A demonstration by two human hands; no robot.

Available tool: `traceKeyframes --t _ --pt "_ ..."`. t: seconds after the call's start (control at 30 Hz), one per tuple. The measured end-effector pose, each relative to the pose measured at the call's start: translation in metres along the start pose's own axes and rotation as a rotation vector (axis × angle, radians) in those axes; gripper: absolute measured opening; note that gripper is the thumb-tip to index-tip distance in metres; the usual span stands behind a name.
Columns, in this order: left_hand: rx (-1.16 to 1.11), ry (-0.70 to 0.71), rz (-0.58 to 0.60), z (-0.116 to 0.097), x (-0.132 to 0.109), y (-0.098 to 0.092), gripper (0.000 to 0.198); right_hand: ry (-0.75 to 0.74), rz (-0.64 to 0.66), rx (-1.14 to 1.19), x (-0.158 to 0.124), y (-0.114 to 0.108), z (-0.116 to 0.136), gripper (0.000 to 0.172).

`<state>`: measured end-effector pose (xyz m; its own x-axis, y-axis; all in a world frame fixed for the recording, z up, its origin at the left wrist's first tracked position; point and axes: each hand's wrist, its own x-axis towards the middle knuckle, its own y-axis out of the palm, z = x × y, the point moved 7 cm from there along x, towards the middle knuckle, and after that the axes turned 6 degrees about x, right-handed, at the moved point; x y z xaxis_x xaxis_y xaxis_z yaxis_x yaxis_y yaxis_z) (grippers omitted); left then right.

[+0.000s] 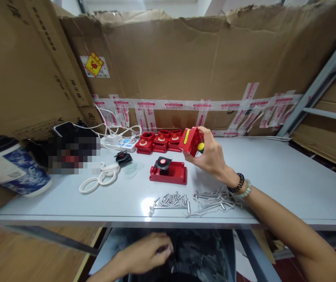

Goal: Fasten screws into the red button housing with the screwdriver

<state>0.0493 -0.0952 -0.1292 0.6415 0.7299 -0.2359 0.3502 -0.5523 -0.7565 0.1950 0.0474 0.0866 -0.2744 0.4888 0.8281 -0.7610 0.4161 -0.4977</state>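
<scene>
Above the table, my right hand [210, 154] grips a red plastic housing [189, 141] with a yellow label; a round yellow-green part [200, 147] shows by its inner side. My left hand [153, 250] is lower down, in front of the table edge, over a black bin or bag. Its fingers are curled, and what they hold, if anything, is hidden. Between the hands, an open red base box [175, 173] lies on the table with a black square plate [163, 163] carrying a red-and-white round piece. Several silver screws [174, 199] lie in front of it.
Several red boxes [161, 140] stand at the back near a white power strip [123, 145]. White rings [99, 182], clear discs [130, 170] and black parts [123, 158] lie left. Metal rods with thin ties [215, 199] lie front right. A paper cup [15, 168] stands far left; a cardboard wall [170, 62] encloses the back.
</scene>
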Motion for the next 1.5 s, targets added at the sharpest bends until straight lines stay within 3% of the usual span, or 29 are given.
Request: traceKeyframes --t 0.1,0.17,0.23,0.3,0.37,0.4,0.5,0.6,0.67,0.73,0.8,0.93,1.03,1.13,1.27,1.37,1.5 --pt "-0.032 -0.047 -0.020 -0.019 -0.046 -0.024 0.023 -0.023 0.016 0.015 0.000 0.002 0.004 0.069" --pt "-0.036 -0.001 -0.144 -0.026 -0.073 -0.055 0.024 -0.045 0.026 0.023 -0.001 0.004 0.006 0.069" --pt "0.042 0.001 -0.455 -0.019 -0.096 -0.103 0.027 -0.059 0.033 0.022 -0.002 0.005 0.006 0.069" --pt "0.210 -0.096 -0.776 -0.001 -0.116 -0.151 0.029 -0.056 0.046 0.011 -0.003 0.006 0.005 0.071" --pt "0.368 -0.224 -0.950 0.021 -0.126 -0.189 0.033 -0.043 0.055 -0.005 -0.004 0.006 0.004 0.072" --pt "0.438 -0.285 -0.981 0.031 -0.127 -0.204 0.035 -0.035 0.061 -0.012 -0.004 0.006 0.003 0.072" --pt "0.568 -0.449 -0.894 0.063 -0.120 -0.234 0.039 -0.011 0.083 -0.019 -0.004 0.006 0.002 0.073" --pt "0.560 -0.486 -0.784 0.084 -0.113 -0.245 0.043 0.007 0.111 -0.003 -0.003 0.006 0.003 0.074" --pt "0.552 -0.428 -0.831 0.080 -0.111 -0.248 0.042 0.011 0.128 0.028 -0.002 0.005 0.004 0.075" --pt "0.534 -0.314 -0.921 0.062 -0.106 -0.249 0.039 0.024 0.157 0.065 0.000 0.004 0.004 0.078" --pt "0.504 -0.161 -0.921 0.034 -0.089 -0.245 0.037 0.070 0.209 0.097 0.002 0.004 0.002 0.079" --pt "0.543 0.084 -0.668 -0.023 -0.031 -0.227 0.046 0.211 0.374 0.184 0.003 0.005 -0.008 0.072" --pt "0.575 0.179 -0.525 -0.044 0.007 -0.219 0.050 0.277 0.472 0.193 0.001 0.004 -0.018 0.071" --pt "0.597 0.170 -0.458 -0.043 0.027 -0.219 0.047 0.325 0.517 0.144 0.000 0.005 -0.031 0.076" --pt "0.547 0.150 -0.418 -0.032 0.034 -0.221 0.039 0.311 0.498 0.058 0.000 0.006 -0.039 0.079" --pt "0.438 0.202 -0.480 -0.027 0.030 -0.226 0.029 0.309 0.521 0.031 -0.002 0.008 -0.037 0.081" --pt "0.370 0.201 -0.650 -0.018 0.015 -0.242 0.029 0.300 0.532 0.012 -0.002 0.008 -0.033 0.080"
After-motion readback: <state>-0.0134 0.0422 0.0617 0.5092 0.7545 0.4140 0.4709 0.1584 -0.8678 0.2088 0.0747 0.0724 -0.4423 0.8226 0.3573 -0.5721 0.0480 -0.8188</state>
